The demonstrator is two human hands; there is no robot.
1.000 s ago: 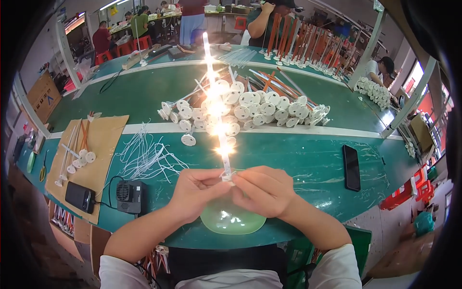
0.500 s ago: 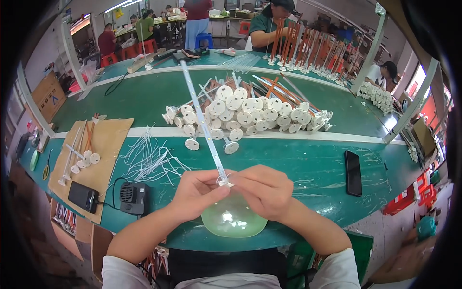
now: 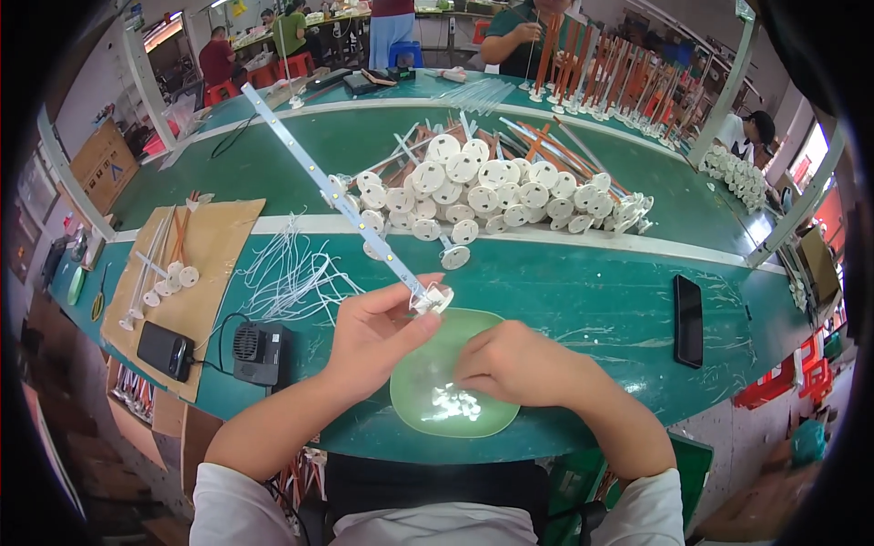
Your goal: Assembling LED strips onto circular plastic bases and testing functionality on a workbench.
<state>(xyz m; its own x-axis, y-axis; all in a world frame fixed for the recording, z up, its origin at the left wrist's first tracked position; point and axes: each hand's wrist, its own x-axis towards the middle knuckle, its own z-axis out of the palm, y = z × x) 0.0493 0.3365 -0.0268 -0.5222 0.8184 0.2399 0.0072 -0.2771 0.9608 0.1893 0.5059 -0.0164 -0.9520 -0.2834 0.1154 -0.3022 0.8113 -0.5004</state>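
Observation:
My left hand (image 3: 378, 338) is closed round the lower end of a long, thin LED strip (image 3: 339, 195), which tilts up to the left. A small white plastic piece and a loop of thin wire (image 3: 431, 298) sit at that end, by my thumb and fingertips. My right hand (image 3: 521, 366) reaches over the light green bowl (image 3: 411, 411), its fingertips pinched together inside the rim. Small white pieces (image 3: 457, 402) lie in the bowl just below those fingertips. Whether the pinch holds anything is hidden.
Behind stands a heap of strips with round white bases (image 3: 482, 198). To the left lie white wires (image 3: 291, 282), cardboard (image 3: 196, 300) with several strips, and a small black device (image 3: 261, 353). A black phone (image 3: 688, 321) lies at right. Across the bench a person (image 3: 510, 41) works.
My right hand has left the strip's end and dropped into the bowl. My left hand has raised the strip's lower end, and the strip now leans further left.

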